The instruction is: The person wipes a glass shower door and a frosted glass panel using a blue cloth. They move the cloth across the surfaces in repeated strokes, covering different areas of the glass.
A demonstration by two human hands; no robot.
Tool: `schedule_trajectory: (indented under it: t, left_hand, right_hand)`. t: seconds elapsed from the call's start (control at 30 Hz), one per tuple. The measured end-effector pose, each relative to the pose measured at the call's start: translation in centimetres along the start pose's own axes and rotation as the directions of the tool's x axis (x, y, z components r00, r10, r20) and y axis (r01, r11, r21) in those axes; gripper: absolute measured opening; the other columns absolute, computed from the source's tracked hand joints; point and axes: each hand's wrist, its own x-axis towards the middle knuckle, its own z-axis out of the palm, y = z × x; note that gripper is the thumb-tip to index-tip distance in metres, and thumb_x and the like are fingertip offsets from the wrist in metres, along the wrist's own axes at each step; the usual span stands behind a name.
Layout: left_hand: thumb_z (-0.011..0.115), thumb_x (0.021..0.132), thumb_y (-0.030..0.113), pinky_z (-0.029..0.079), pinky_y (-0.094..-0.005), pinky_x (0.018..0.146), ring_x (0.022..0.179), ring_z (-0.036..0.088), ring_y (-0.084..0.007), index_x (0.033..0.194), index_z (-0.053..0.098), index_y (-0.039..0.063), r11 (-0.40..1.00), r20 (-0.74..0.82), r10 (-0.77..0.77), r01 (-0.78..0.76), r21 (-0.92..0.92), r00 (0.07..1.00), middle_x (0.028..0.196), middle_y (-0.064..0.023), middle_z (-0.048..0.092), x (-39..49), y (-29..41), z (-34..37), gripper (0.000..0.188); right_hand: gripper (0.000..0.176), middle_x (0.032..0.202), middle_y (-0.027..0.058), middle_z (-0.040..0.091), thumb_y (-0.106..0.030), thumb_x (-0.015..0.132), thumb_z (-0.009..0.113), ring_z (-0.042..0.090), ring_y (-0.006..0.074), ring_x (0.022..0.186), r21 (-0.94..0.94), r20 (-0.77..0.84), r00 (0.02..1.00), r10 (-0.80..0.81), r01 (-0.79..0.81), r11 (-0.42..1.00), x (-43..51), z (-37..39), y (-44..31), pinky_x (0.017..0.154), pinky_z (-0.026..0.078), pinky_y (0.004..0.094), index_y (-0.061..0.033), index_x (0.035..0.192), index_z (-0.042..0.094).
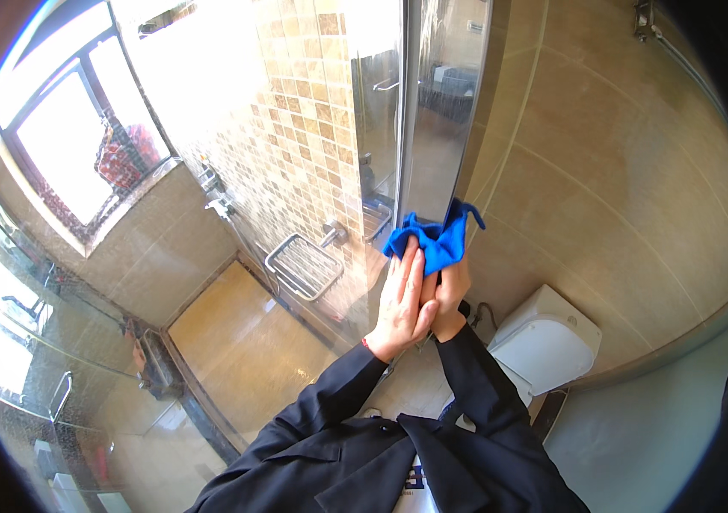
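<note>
A blue cloth [438, 247] lies bunched against the lower visible part of a metal door-frame profile [431, 173] beside the shower glass. My left hand [402, 301] rests on it with fingers stretched out flat, pressing its left part. Close against it, my right hand [452, 292] grips the cloth from the right side, its fingers partly hidden behind the fabric and the left hand. One corner of the cloth sticks out to the upper right.
A wire soap basket [304, 266] is fixed to the mosaic-tiled wall on the left, near a shower mixer [218, 199]. A white toilet [550, 340] stands at the lower right. Curved shower glass [101, 359] spans the left side, below a window [75, 141].
</note>
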Motion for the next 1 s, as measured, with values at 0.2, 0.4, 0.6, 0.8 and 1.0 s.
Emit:
schedule_trajectory:
  t: [0.2, 0.4, 0.6, 0.8, 1.0]
  left_hand:
    - [0.055, 0.089, 0.028, 0.025, -0.0495, 0.113, 0.135, 0.031, -0.0483, 0.140, 0.032, -0.010, 0.986, 0.278, -0.123, 0.084, 0.146, 0.953, 0.145, -0.0331, 0.030, -11.3, -4.3, 2.3, 0.068]
    - [0.057, 0.088, 0.020, 0.023, -0.0490, 0.114, 0.137, 0.027, -0.0471, 0.141, 0.028, -0.011, 0.947, 0.500, -0.320, 0.251, 0.201, 0.805, 0.146, -0.0347, 0.025, -18.5, -5.3, 2.4, 0.068]
    - [0.057, 0.083, 0.010, 0.025, -0.0518, 0.113, 0.136, 0.027, -0.0517, 0.139, 0.029, -0.015, 0.966, 0.264, -0.182, 0.123, 0.227, 0.947, 0.145, -0.0403, 0.022, -11.5, -3.6, 2.4, 0.067]
    - [0.056, 0.083, 0.008, 0.027, -0.0553, 0.110, 0.132, 0.027, -0.0559, 0.139, 0.026, -0.015, 0.963, 0.288, -0.148, 0.073, 0.258, 0.946, 0.142, -0.0421, 0.024, -13.6, -5.4, 3.7, 0.067]
    - [0.057, 0.081, 0.008, 0.025, -0.0498, 0.114, 0.137, 0.028, -0.0465, 0.139, 0.031, -0.012, 0.940, 0.517, -0.306, 0.167, 0.298, 0.800, 0.145, -0.0354, 0.027, -20.7, -5.9, 3.6, 0.067]
  right_hand:
    - [0.044, 0.139, 0.0171, 0.046, -0.022, 0.100, 0.045, 0.051, 0.0300, 0.122, 0.229, 0.113, 0.909, 0.401, -0.417, 0.880, -12.6, 2.3, 5.7, 0.102, 0.040, 0.0338, -0.0031, 0.139, 0.041]
    - [0.043, 0.135, 0.0216, 0.047, -0.003, 0.091, 0.054, 0.051, 0.0394, 0.119, -0.133, 0.202, 0.929, 0.311, -0.289, 0.948, -20.3, 2.4, 7.6, 0.095, 0.045, 0.0394, -0.0020, 0.133, 0.046]
    - [0.038, 0.140, 0.0241, 0.045, -0.003, 0.090, 0.056, 0.053, 0.0406, 0.120, -0.131, -0.002, 0.996, 0.094, -0.093, 0.987, -11.4, 1.4, 3.1, 0.097, 0.046, 0.0385, 0.0033, 0.127, 0.052]
    - [0.034, 0.136, 0.0234, 0.050, -0.003, 0.089, 0.059, 0.058, 0.0398, 0.114, -0.132, 0.018, 0.985, 0.170, -0.167, 0.977, -14.2, 1.9, 5.0, 0.092, 0.049, 0.0389, 0.0002, 0.122, 0.057]
    - [0.048, 0.136, 0.0243, 0.048, -0.004, 0.087, 0.058, 0.055, 0.0426, 0.114, -0.180, 0.197, 0.874, 0.444, -0.413, 0.893, -23.4, 3.2, 7.6, 0.093, 0.048, 0.0419, -0.0038, 0.133, 0.047]
